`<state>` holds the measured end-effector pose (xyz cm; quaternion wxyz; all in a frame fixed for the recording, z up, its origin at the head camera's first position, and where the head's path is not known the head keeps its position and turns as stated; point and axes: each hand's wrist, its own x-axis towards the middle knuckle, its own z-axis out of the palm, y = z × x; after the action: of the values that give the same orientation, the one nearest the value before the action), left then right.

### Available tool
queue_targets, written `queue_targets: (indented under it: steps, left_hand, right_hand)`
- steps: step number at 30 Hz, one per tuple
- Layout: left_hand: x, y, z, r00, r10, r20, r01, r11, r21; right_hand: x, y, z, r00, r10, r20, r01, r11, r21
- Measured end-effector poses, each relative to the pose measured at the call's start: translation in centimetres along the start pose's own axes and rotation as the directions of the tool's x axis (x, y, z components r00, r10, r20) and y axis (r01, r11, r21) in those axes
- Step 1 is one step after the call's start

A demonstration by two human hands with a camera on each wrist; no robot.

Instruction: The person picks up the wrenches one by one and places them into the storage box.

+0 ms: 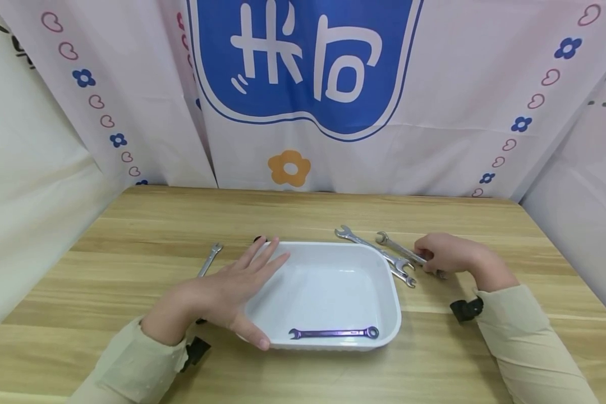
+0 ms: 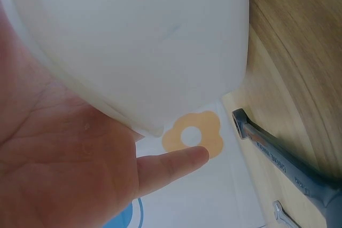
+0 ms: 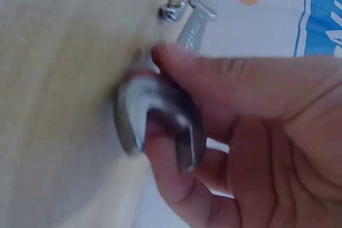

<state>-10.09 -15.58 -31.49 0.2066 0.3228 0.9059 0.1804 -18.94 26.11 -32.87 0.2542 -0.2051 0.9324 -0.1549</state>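
My left hand (image 1: 222, 294) lies over the left side of a white rectangular dish (image 1: 328, 292), fingers spread and straight, thumb at the near rim. Inside the dish, along its near wall, lies a purple-tinted combination wrench (image 1: 333, 333). To the right of the dish, my right hand (image 1: 451, 258) pinches a silver wrench (image 1: 399, 247) between thumb and fingers, low over the table. Its open-ended head (image 3: 131, 110) is large and blurred in the right wrist view. Between that hand and the dish, silver wrenches (image 1: 362, 241) lie overlapping beside the right rim.
Left of the dish lies another silver wrench (image 1: 210, 259), partly behind my left hand. The left wrist view shows a dark wrench (image 2: 283, 158) by the dish's outer wall. A printed cloth (image 1: 434, 163) hangs along the far edge of the wooden table (image 1: 293, 216).
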Motion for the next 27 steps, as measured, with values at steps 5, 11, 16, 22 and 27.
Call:
queue_targets:
  steps: [5, 11, 16, 22, 27]
  left_hand:
    - [0.1, 0.0, 0.0, 1.0, -0.001, 0.002, 0.001, 1.0, -0.001]
    - [0.1, 0.0, -0.1, 1.0, 0.0, 0.009, 0.0, 1.0, -0.01]
    - [0.1, 0.0, -0.1, 1.0, 0.001, 0.006, -0.001, 1.0, -0.009]
    - [0.0, 0.1, 0.0, 1.0, -0.012, 0.005, 0.012, 1.0, -0.009]
    - [0.0, 0.1, 0.0, 1.0, -0.014, 0.002, 0.014, 1.0, -0.011]
  right_hand:
    - [-0.5, 0.1, 0.0, 0.998, -0.003, 0.065, 0.0, 0.998, 0.06]
    - [-1.0, 0.2, -0.3, 0.996, -0.038, 0.078, 0.027, 0.989, 0.145]
    - [-1.5, -0.1, -0.8, 0.995, -0.092, 0.044, 0.085, 0.987, 0.135]
    - [-2.1, -0.7, -1.3, 0.987, -0.159, -0.016, 0.16, 0.984, 0.073]
    - [-2.5, -1.3, -1.6, 0.974, -0.212, -0.073, 0.213, 0.977, 0.006]
